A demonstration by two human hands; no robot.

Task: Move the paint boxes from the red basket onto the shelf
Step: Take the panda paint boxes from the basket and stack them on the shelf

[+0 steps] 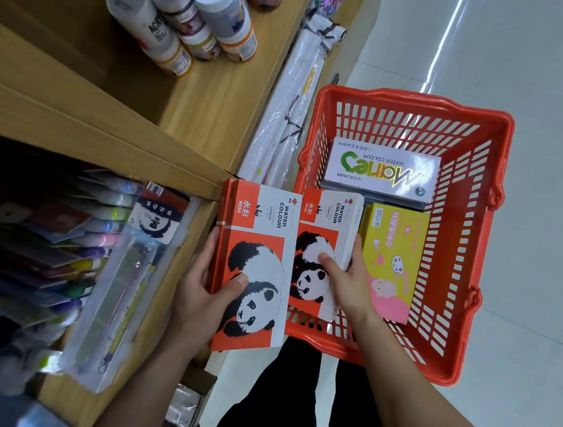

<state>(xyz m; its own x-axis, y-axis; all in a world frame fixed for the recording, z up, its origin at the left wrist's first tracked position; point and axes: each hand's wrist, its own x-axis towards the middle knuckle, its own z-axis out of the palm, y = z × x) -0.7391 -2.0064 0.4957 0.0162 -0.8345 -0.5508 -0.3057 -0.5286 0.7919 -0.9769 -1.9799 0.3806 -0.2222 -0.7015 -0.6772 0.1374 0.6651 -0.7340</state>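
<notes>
An art-supply shop. Wooden shelves [211, 110] carry crowded paint jars [196, 15] with coloured stickers on their lids, rows of paint tubes [100, 227] and goods in clear packs [121, 287]. Beside the shelves' front edge, a red plastic shopping basket [411, 100] holds printed paint boxes [380, 171] above a glossy floor [545, 66].

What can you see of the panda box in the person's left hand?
The panda box is a flat, closed carton, seemingly cardboard, red and white, with a black-and-white panda and WATER COLOUR 9024 printed. The left hand grips its near left edge, thumb on the front. It is face-up outside the red basket, beside the wooden shelf. A second panda box, gripped by the right hand, lies alongside; contact is unclear.
</notes>
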